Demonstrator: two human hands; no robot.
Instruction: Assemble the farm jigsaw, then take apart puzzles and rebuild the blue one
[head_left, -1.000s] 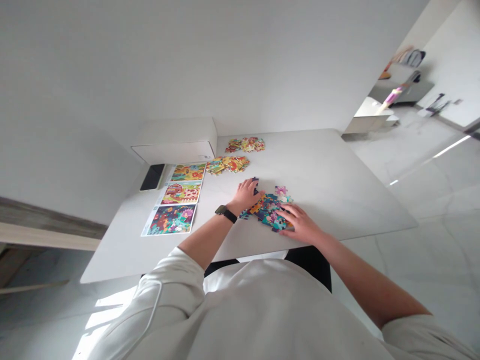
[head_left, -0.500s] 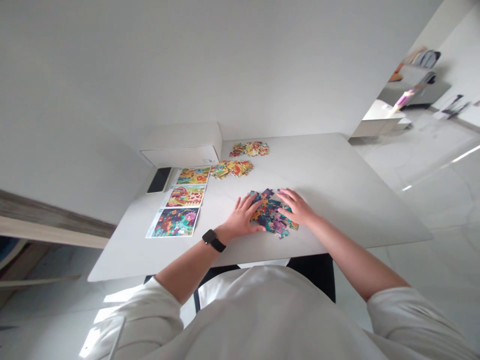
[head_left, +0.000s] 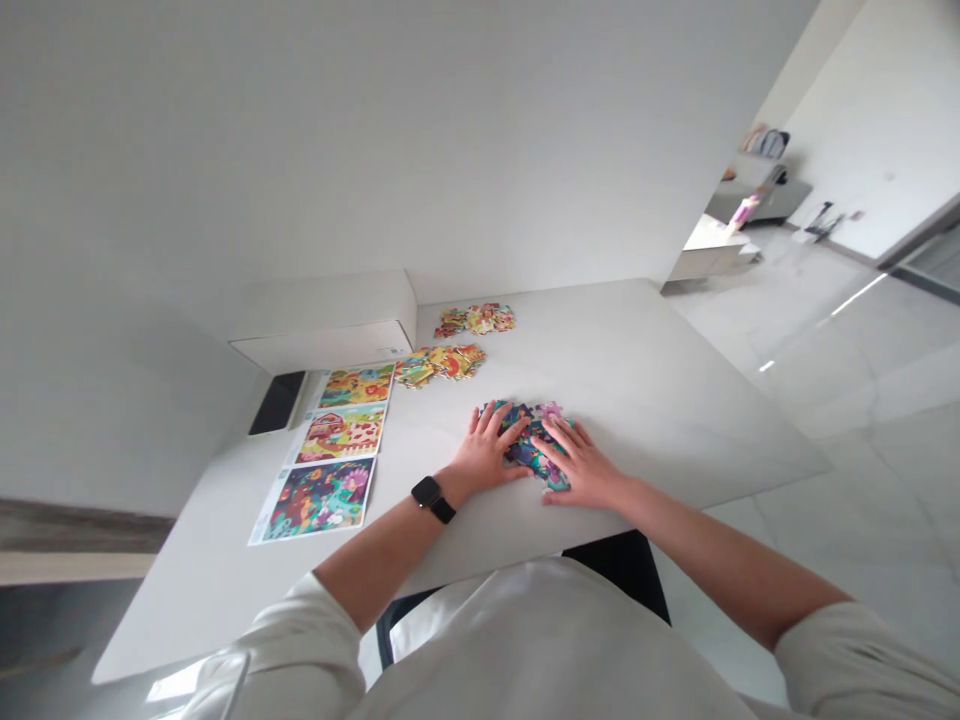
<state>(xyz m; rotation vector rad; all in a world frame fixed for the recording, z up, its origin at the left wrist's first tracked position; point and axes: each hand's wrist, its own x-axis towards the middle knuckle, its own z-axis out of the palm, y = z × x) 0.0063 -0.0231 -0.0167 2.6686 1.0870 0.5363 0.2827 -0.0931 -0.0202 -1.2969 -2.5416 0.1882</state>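
Hands counted: two, left hand (head_left: pixel 487 455) and right hand (head_left: pixel 577 465).
Heaps of puzzle pieces counted: three, near heap (head_left: pixel 527 438), middle heap (head_left: pixel 441 362), far heap (head_left: pixel 477 319). Single pieces too small and overlapped to be counted.
Printed pictures counted: three, top picture (head_left: pixel 358 384), middle picture (head_left: pixel 342 433), bottom picture (head_left: pixel 315 498).
White box (head_left: pixel 326 322) counted: one.
Black flat device (head_left: pixel 277 402) counted: one.
Wristwatch (head_left: pixel 431 495) counted: one.
Table (head_left: pixel 637 380) counted: one.

Puzzle pile (head_left: pixel 529 440) half under hands (head_left: pixel 491 455)
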